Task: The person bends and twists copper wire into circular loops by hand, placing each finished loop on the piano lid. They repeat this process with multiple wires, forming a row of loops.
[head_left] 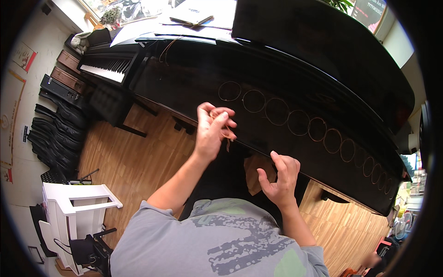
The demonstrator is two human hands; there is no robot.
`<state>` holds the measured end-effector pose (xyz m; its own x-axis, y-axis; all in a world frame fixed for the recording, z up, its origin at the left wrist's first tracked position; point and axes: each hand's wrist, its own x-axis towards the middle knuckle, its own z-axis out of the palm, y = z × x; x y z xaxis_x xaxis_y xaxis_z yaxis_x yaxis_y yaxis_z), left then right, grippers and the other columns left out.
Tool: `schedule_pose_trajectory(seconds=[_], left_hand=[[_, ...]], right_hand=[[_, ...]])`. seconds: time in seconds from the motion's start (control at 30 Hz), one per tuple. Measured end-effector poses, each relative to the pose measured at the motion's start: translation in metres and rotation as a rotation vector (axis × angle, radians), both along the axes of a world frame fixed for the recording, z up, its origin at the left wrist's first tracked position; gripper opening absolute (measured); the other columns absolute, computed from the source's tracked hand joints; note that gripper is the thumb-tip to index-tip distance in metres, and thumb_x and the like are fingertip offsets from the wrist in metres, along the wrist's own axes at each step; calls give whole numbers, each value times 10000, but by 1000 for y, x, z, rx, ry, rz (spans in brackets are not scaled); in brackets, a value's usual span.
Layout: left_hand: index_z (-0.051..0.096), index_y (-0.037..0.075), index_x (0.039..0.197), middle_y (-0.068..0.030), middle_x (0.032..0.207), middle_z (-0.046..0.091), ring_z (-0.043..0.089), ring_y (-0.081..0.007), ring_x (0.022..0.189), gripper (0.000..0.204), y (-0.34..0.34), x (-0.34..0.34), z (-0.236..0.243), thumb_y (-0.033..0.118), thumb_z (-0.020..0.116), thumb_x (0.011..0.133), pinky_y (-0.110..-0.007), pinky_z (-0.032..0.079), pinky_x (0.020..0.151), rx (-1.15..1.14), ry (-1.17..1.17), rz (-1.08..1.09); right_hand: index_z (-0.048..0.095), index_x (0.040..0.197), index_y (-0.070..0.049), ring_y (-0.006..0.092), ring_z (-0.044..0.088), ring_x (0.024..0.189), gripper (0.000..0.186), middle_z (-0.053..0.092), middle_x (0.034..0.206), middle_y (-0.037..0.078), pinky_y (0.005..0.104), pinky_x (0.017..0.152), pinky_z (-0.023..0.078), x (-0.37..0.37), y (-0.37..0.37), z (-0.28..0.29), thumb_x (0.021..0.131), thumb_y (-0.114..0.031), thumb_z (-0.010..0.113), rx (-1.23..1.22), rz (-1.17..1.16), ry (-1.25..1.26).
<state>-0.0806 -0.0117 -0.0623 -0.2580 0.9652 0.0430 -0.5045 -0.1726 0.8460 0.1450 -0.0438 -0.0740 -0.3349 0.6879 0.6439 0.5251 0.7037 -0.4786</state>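
Note:
My left hand [213,131] is raised over the near edge of the black piano lid [194,92]. Its fingers are curled together, and a thin tan strip [228,146] hangs below them; its kind is not clear. To the right, my right hand [282,179] is at the lid's near edge, thumb apart from the fingers, with nothing visible in it. Beside its thumb, a brown paper bag [254,177] sits over my dark-clothed lap, partly hidden by the hand. Across the lid runs a row of several thin coiled wire rings [229,91], some silvery, others copper-coloured.
Papers [203,14] and a pair of glasses or similar thin dark object lie at the back. Left are a keyboard piano [108,71], black instrument cases [55,134] and a white piano-like stand [83,203]. A raised black panel [323,46] stands behind the rings.

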Motion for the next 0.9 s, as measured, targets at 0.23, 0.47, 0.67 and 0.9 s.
schedule_pose_trajectory(seconds=[0.23, 0.47, 0.67, 0.9], left_hand=[[574, 49, 1128, -126, 1116, 562, 553, -284, 1052, 489, 68, -87, 34, 275, 761, 737, -364, 464, 890, -261, 1693, 121], [441, 126, 1379, -144, 1360, 448, 462, -308, 1240, 870, 93, -98, 32, 252, 835, 613, -381, 408, 1034, -58, 1653, -44], [451, 93, 1355, -179, 1370, 430, 437, -343, 1262, 847, 57, -101, 5, 252, 838, 619, -417, 414, 1023, 135, 1490, 228], [670, 33, 974, -155, 1053, 640, 594, -344, 1025, 245, 58, -104, -21, 133, 726, 757, -406, 469, 893, 305, 1568, 393]], right_hand=[[584, 1122, -79, 202, 554, 800, 422, 588, 894, 43, 345, 778, 364, 18, 10, -7, 725, -111, 726, -70, -37, -14], [601, 1086, -89, 194, 558, 783, 384, 593, 859, 31, 341, 769, 366, 24, 7, -11, 722, -70, 719, -134, -27, -1], [603, 1059, -87, 188, 561, 739, 363, 588, 800, 22, 337, 753, 365, 24, 9, -8, 716, -52, 718, -148, -7, 4], [612, 1035, -94, 169, 561, 684, 327, 577, 734, 3, 333, 736, 365, 21, 9, -10, 725, -48, 708, -187, 64, 4]])
